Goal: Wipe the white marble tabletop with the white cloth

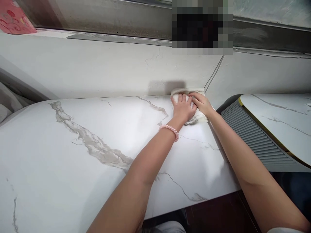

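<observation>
A white cloth (202,116) lies bunched at the back right corner of a white marble-patterned tabletop (116,126), against the wall. My left hand (183,108) rests flat on top of it, fingers spread and pointing toward the wall. A pink coiled band (169,131) circles my left wrist. From the right, my right hand (202,104) reaches over the cloth's edge, its fingers bent against it beside my left fingers. The underside of the cloth is hidden beneath both hands.
A white wall (97,68) runs along the table's back edge under a window ledge (121,39). Thin cables (215,72) hang down it. On the right stands a second marble-patterned top (286,119) with gold trim and a grey ribbed side (252,136). Grey fabric (7,100) is far left.
</observation>
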A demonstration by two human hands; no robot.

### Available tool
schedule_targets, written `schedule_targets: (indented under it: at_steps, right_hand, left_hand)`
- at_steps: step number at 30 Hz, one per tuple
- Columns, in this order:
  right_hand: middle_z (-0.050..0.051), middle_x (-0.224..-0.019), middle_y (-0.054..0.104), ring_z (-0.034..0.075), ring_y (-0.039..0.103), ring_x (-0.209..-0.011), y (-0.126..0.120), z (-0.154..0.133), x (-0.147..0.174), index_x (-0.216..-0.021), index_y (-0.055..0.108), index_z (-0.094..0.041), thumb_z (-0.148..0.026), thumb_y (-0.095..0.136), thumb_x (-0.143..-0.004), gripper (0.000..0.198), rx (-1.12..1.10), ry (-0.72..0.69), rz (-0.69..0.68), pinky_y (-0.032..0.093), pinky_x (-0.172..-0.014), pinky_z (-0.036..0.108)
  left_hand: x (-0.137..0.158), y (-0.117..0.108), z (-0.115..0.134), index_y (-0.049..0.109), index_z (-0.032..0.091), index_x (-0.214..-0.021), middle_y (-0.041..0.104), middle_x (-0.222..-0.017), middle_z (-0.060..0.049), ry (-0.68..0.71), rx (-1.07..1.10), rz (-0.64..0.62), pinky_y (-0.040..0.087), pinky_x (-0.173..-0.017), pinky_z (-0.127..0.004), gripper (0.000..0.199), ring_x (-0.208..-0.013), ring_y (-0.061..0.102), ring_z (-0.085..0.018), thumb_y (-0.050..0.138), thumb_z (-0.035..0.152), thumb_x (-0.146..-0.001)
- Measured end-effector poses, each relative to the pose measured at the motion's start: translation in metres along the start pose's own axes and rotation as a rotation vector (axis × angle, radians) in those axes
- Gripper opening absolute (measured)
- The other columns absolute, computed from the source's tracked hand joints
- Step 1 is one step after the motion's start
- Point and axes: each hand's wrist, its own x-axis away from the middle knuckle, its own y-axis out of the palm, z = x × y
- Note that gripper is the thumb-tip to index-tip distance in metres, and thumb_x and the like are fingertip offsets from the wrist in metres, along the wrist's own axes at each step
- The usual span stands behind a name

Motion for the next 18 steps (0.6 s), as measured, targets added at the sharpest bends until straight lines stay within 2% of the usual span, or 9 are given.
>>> schedule_targets:
  at_steps: [10,18]
  right_hand:
    - [0.008,-0.124,0.066,0.027,0.056,-0.119,-0.009,-0.025,0.036,-0.112,0.064,-0.022,-0.030,0.039,-0.086,0.036,0.076,-0.016,-0.045,0.040,-0.107,0.048]
    - [0.008,-0.132,0.060,0.027,0.051,-0.127,-0.032,-0.051,0.104,-0.120,0.061,-0.024,-0.033,0.036,-0.092,0.039,0.131,-0.028,-0.070,0.037,-0.110,0.052]
  left_hand:
    - [0.038,-0.005,0.014,0.039,0.014,-0.147,0.031,-0.157,-0.015,0.016,0.006,-0.026,0.009,-0.117,-0.062,0.056,-0.147,0.021,-0.030,0.024,0.038,-0.098]
    - [0.098,-0.007,0.044,0.040,0.013,-0.146,0.034,-0.155,-0.016,0.069,0.010,-0.007,0.017,-0.113,-0.067,0.056,-0.145,0.024,-0.033,0.028,0.037,-0.097]
